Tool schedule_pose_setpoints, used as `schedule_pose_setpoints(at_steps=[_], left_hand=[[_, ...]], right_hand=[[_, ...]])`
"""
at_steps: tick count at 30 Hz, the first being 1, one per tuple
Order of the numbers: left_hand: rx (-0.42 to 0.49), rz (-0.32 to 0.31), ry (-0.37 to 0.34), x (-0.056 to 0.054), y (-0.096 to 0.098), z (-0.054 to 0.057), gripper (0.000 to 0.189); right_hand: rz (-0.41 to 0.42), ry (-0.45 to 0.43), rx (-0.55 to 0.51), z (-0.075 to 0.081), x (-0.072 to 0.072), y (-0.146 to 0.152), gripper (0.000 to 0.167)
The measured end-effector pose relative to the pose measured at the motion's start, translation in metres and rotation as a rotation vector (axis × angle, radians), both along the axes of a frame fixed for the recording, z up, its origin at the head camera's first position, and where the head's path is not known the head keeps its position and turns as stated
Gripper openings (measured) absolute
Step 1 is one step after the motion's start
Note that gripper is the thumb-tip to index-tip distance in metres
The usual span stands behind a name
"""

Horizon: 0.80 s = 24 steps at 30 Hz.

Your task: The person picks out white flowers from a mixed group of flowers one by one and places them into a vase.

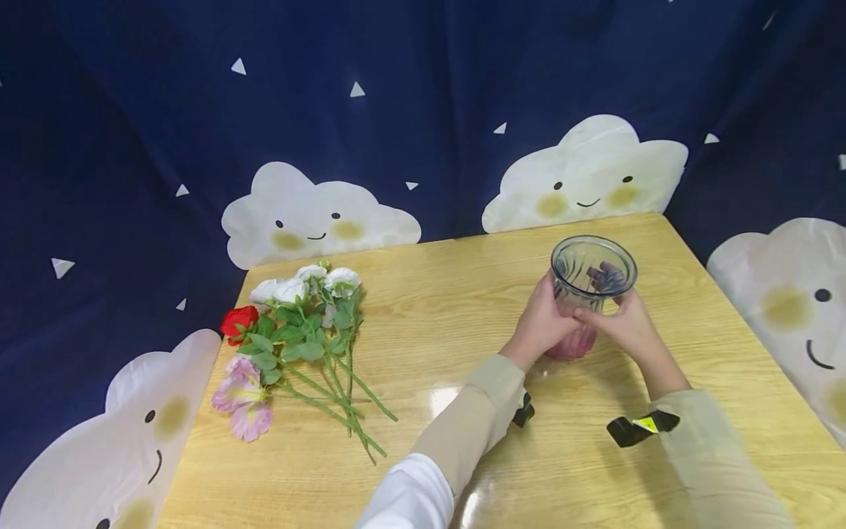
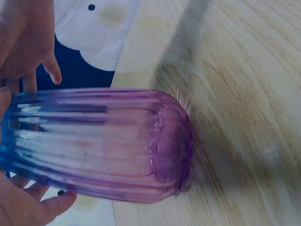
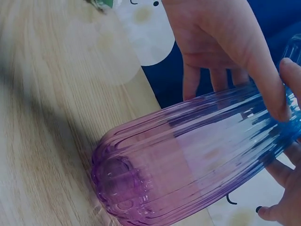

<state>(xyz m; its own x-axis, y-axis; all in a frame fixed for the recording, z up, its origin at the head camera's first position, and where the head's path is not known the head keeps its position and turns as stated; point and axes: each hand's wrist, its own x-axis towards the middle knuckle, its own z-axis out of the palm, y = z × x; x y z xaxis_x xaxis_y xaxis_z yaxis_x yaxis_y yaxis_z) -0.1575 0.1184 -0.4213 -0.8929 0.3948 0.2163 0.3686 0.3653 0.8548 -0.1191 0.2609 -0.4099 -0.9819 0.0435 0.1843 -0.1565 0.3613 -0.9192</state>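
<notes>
Both my hands hold a ribbed glass vase, bluish at its flared rim and pink-purple at its base. My left hand grips its left side; my right hand grips the right side, with the thumb across the near face. In the left wrist view, the vase has its purple base close to the tabletop. The right wrist view shows the vase with fingers on both sides of its blue upper part. Whether the base touches the table, I cannot tell. Some fingers are hidden behind the glass.
On the left of the wooden table lies a bunch of artificial flowers: several white blooms, a red rose and pink-purple flowers, their green stems pointing toward me. A dark blue curtain with clouds surrounds the table.
</notes>
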Motion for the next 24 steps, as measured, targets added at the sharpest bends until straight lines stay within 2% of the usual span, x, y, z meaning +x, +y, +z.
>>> schedule_pose_setpoints(at_steps=[3,8,14,19,24], left_hand=[[-0.013,0.019,-0.019,0.001,0.003,0.001,0.08],[-0.085,0.07,-0.026,0.004,0.004,0.002,0.078],[-0.092,0.07,-0.001,0.007,-0.002,0.003,0.076],[-0.09,0.068,0.0,0.014,-0.012,0.004,0.076],[-0.079,0.079,-0.024,0.025,-0.031,0.003,0.076]], right_hand=[[-0.014,-0.014,-0.001,-0.002,0.0,-0.002,0.086],[-0.021,0.016,-0.022,-0.004,-0.002,-0.004,0.084],[-0.026,0.036,-0.018,-0.002,0.001,-0.009,0.081],[0.004,0.042,-0.014,0.002,0.008,-0.016,0.08],[0.056,0.027,0.047,0.002,0.015,-0.027,0.075]])
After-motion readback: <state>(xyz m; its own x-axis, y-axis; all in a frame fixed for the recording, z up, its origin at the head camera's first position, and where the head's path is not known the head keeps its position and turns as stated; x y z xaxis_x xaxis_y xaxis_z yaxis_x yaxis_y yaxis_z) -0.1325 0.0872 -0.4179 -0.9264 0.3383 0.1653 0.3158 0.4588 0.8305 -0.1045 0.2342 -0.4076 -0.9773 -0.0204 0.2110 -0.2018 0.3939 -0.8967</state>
